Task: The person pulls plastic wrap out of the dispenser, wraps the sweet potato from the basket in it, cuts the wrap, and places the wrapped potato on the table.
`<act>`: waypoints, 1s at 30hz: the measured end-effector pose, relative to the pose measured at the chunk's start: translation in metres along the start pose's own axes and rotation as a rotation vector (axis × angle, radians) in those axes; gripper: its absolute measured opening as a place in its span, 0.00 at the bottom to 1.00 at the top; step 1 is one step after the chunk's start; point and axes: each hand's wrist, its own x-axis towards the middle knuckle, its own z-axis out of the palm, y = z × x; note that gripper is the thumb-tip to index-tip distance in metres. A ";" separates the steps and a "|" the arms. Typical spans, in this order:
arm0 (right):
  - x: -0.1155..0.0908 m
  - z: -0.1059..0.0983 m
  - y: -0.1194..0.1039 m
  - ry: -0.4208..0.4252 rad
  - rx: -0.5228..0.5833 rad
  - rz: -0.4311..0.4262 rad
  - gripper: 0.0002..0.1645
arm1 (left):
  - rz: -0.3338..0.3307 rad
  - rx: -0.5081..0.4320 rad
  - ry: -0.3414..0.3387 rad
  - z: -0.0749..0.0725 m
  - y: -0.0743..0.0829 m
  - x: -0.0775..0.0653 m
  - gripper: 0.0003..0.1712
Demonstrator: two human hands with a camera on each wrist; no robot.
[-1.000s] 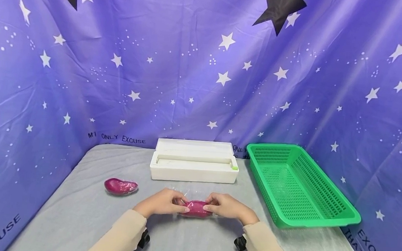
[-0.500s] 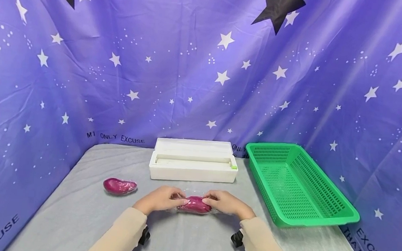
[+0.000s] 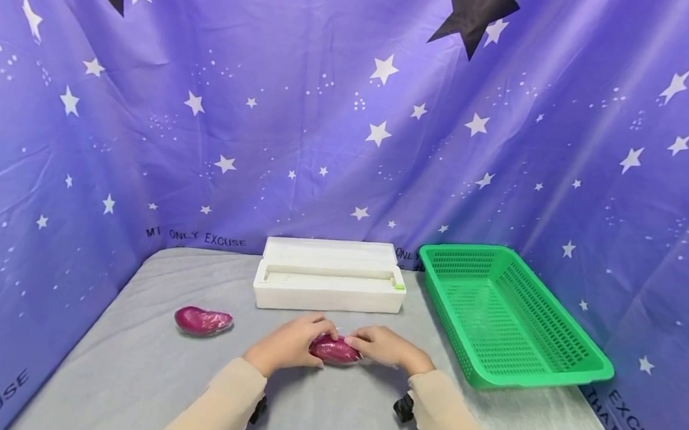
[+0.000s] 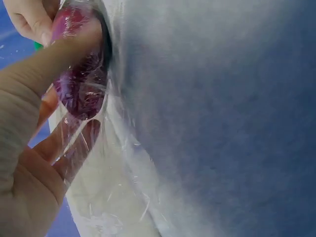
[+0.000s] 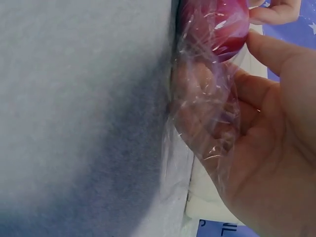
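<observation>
A glossy purple-red eggplant in clear plastic wrap is at the middle of the table, between both hands. My left hand grips its left end, thumb on the near side and fingers over the far side. My right hand holds the right end, its thumb on the eggplant and its fingers curled behind the loose film. Crumpled plastic wrap trails from that end across the fingers in the right wrist view. In the left wrist view, loose film also hangs past the other end.
Behind the hands is a long white box with its lid raised. A second wrapped eggplant lies to the left on the grey cloth. To the right stands a green slotted basket. A purple star-print curtain surrounds the table.
My left hand has shifted right and changed its hold, from the thumb on top to a grip around the left end. Both hands and the eggplant moved slightly away from me earlier.
</observation>
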 end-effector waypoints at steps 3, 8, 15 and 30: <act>0.000 0.002 0.001 0.018 -0.039 -0.017 0.19 | -0.007 -0.021 0.010 0.005 -0.004 -0.002 0.29; -0.001 0.002 -0.002 0.106 -0.107 -0.078 0.18 | -0.041 -0.089 0.012 0.006 -0.009 -0.003 0.27; -0.004 0.005 -0.016 0.204 -0.221 -0.192 0.23 | -0.032 -0.170 0.034 0.006 -0.017 -0.003 0.24; -0.001 0.014 -0.014 0.141 -0.145 -0.168 0.22 | -0.083 -0.310 -0.046 -0.004 -0.020 -0.003 0.22</act>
